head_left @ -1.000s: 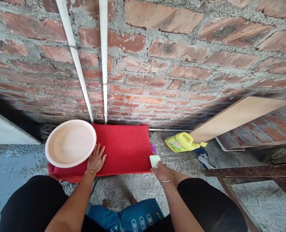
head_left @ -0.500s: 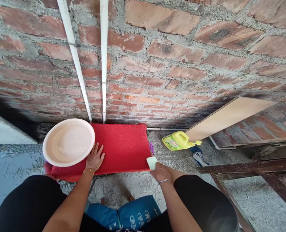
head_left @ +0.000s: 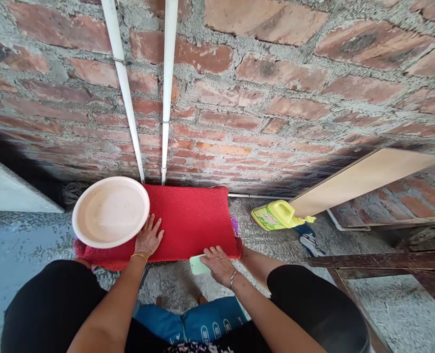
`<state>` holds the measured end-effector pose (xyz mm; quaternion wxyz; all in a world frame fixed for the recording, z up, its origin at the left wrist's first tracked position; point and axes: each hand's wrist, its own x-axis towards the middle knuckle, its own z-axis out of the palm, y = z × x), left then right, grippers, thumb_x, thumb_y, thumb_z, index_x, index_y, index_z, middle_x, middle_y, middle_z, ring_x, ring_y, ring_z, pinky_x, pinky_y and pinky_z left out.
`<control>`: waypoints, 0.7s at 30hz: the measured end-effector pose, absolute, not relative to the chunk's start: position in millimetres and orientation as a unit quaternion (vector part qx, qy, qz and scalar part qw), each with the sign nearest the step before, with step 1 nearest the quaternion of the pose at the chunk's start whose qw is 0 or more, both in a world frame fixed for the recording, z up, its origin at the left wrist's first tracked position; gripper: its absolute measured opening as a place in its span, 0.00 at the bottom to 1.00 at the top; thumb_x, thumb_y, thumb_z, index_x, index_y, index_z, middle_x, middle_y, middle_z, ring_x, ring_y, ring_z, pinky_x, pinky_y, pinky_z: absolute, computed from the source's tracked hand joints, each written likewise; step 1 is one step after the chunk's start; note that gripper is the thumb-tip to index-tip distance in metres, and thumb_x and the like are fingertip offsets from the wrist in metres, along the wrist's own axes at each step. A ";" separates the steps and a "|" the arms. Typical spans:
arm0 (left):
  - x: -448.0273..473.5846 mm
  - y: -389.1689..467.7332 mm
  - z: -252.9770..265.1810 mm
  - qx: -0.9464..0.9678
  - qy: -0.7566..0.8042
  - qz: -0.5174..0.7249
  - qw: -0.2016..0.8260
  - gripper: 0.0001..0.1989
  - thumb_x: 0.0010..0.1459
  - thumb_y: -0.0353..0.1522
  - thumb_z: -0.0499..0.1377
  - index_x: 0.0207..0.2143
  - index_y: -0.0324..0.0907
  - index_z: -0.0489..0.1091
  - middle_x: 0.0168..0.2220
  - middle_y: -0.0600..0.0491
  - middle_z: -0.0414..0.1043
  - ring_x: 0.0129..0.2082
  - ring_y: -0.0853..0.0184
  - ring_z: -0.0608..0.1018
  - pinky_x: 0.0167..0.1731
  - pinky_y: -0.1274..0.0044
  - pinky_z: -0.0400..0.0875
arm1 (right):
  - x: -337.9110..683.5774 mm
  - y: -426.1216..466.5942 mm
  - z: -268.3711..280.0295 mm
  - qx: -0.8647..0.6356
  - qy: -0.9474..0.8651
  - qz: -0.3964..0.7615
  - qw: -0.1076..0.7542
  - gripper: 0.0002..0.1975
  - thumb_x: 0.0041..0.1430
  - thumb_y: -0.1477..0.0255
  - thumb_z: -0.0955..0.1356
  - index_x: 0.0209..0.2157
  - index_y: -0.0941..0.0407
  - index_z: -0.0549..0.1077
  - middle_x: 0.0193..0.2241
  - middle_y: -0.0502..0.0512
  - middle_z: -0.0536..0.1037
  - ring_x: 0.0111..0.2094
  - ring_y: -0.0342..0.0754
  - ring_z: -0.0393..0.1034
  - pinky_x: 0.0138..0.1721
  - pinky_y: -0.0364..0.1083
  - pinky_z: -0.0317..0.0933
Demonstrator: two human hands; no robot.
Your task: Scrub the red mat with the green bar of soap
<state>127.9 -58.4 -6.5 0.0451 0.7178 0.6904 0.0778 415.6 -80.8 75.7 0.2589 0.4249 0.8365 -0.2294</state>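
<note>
A red mat [head_left: 197,215] with a textured pile lies along the foot of the wall, its middle smooth-looking and its left part bunched up. On its left end rests a pale pink basin [head_left: 110,211] holding water. My left hand [head_left: 149,238] lies flat on the mat against the basin's right side, fingers spread. In my right hand [head_left: 219,264], at the mat's front edge, is a pale green flat object [head_left: 198,265] with a rounded end and a small hole. Its underside is hidden, so I cannot tell its kind.
A yellow-green detergent jug [head_left: 272,215] lies on the floor to the right, near a leaning tan board [head_left: 364,176]. Two white pipes [head_left: 166,88] run down the brick wall. Below me is a blue printed bag [head_left: 206,318]. The concrete floor at left looks wet.
My right hand has moved left along the mat's front edge with the pale green object, which now points left. My left hand stays on the mat. The whole view has shifted slightly.
</note>
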 end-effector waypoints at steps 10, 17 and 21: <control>127.6 -59.0 -11.0 0.710 0.694 0.108 0.056 0.24 0.62 0.39 0.49 0.58 0.45 0.65 0.64 0.46 0.57 0.64 0.54 0.59 0.60 0.59 0.58 | 501.4 -31.2 129.6 0.551 0.737 -0.178 0.348 0.15 0.50 0.81 0.66 0.39 0.55 0.76 0.50 0.63 0.72 0.55 0.61 0.62 0.56 0.59 0.47; 128.8 -58.5 -11.3 0.714 0.693 0.096 0.035 0.23 0.62 0.39 0.50 0.58 0.45 0.66 0.63 0.45 0.60 0.63 0.54 0.62 0.60 0.59 0.59 | 478.4 -7.4 128.1 0.702 0.656 -0.171 0.218 0.14 0.50 0.71 0.68 0.42 0.54 0.71 0.43 0.55 0.71 0.42 0.50 0.68 0.39 0.45 0.57; 128.5 -59.1 -14.2 0.717 0.689 0.104 0.010 0.22 0.61 0.38 0.51 0.57 0.45 0.67 0.63 0.45 0.60 0.63 0.54 0.62 0.59 0.61 0.60 | 461.8 -5.3 97.8 0.721 0.643 -0.205 0.155 0.16 0.53 0.66 0.67 0.44 0.52 0.68 0.44 0.52 0.70 0.41 0.47 0.68 0.38 0.43 0.57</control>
